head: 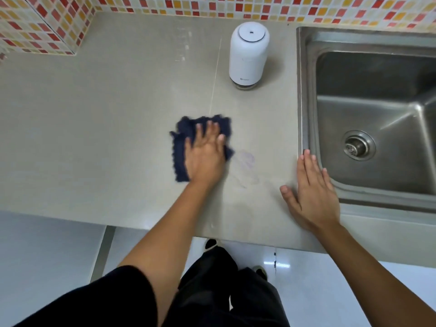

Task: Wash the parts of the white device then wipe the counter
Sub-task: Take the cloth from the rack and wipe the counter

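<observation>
The white device [249,53] stands upright and assembled on the grey counter [94,128], near the back and just left of the sink. A dark blue cloth [182,147] lies flat on the counter's middle. My left hand [206,156] presses on the cloth with spread fingers. Right of the cloth a faint wet smear [245,168] marks the counter. My right hand [311,194] rests flat and empty on the counter, fingers together, its tips touching the sink's left rim.
A steel sink [377,119] with a drain [358,145] fills the right side. A mosaic tile wall [212,5] runs along the back and left. The counter's front edge is close to me, with my legs and the white floor below.
</observation>
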Demonstrator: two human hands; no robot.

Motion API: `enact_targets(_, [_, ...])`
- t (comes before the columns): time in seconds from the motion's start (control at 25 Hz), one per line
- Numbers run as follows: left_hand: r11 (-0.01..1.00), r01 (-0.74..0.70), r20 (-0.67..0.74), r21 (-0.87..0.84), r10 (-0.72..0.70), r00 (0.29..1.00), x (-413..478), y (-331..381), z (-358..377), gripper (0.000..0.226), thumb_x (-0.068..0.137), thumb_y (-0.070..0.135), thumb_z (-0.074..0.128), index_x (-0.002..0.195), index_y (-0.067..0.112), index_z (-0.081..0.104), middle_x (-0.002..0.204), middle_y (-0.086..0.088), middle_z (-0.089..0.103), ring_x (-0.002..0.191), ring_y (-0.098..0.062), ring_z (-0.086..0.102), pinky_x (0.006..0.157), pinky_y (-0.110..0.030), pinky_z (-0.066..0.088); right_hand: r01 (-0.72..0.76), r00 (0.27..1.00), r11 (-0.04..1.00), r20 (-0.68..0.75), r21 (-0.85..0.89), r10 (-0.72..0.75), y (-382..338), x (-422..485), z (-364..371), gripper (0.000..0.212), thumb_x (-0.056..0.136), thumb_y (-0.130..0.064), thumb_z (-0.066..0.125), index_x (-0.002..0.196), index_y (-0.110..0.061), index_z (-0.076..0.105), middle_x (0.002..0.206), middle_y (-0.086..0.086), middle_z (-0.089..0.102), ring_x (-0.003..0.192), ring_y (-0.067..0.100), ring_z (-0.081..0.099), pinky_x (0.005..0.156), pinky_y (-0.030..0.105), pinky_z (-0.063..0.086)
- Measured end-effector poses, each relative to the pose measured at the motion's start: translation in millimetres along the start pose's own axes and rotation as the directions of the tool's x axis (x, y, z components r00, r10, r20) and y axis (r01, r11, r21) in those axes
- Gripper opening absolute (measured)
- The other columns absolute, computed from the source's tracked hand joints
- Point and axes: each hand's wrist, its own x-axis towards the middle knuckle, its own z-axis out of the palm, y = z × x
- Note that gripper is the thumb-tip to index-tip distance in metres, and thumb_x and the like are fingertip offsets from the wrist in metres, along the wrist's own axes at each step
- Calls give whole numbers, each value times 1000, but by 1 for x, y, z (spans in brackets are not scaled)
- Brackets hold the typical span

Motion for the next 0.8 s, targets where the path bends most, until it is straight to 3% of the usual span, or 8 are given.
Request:
enact_targets(0.08, [981,-184,73,-56,188,980,-31,35,19,46,101,35,23,145,24,30,155,8,25,146,-13,11,118,-42,10,17,1000,999,18,30,-18,1,1,0,98,79,-72,-11,147,-5,8,156,9,3,144,20,4,115,36,4])
enact_targets(0.2, [869,-488,107,88,479,872,-111,2,20,48,99,39,20,135,24,49,142,8,48,136,-13,37,111,-38,20,54,998,997,32,47,-55,6,-9,-4,101,76,-74,-13,147,-6,6,156,7,-1,143,16,-3,114,34,-1])
enact_targets(0.36, [911,-372,31,180,373,927,-107,-94,-8,50,98,35,23,132,12,52,138,-5,53,132,-24,42,103,-49,37,119,992,993,44,6,-119,12,-49,-3,93,82,-73,-4,148,-8,11,156,4,6,143,15,2,112,34,-1])
enact_targets(0.48, [995,-47,-68,88,53,996,-41,-69,-12,48,100,33,25,144,16,34,153,-2,30,144,-22,20,111,-50,22,89,996,996,29,19,-89,16,-58,2,87,86,-69,1,148,-10,13,156,3,9,143,15,7,112,36,2])
enact_targets(0.52, [997,-21,-64,74,26,998,-32,-43,-8,47,101,33,25,145,19,31,155,1,26,146,-21,15,113,-48,18,94,995,995,29,24,-95,16,-57,3,86,86,-69,0,148,-11,11,156,2,8,143,15,6,112,36,1])
enact_targets(0.6, [987,-158,-19,33,159,987,-44,1,14,46,101,33,28,144,20,33,154,3,28,145,-19,16,114,-45,17,105,994,994,12,21,-106,17,-56,4,86,85,-68,-3,148,-11,10,157,1,7,143,15,5,113,36,0])
enact_targets(0.72, [855,-496,22,149,499,866,-131,-5,32,43,99,33,29,132,18,52,139,1,52,134,-19,42,106,-41,35,115,993,993,-3,16,-115,18,-57,6,87,85,-68,-4,148,-10,10,157,2,8,143,15,6,113,35,0])
enact_targets(0.8, [837,-522,50,164,522,852,-162,-44,19,50,100,39,22,128,17,56,132,0,59,128,-18,45,103,-38,34,111,994,994,-5,10,-111,18,-57,6,87,85,-69,-5,148,-11,9,157,1,6,143,14,4,113,35,-1])
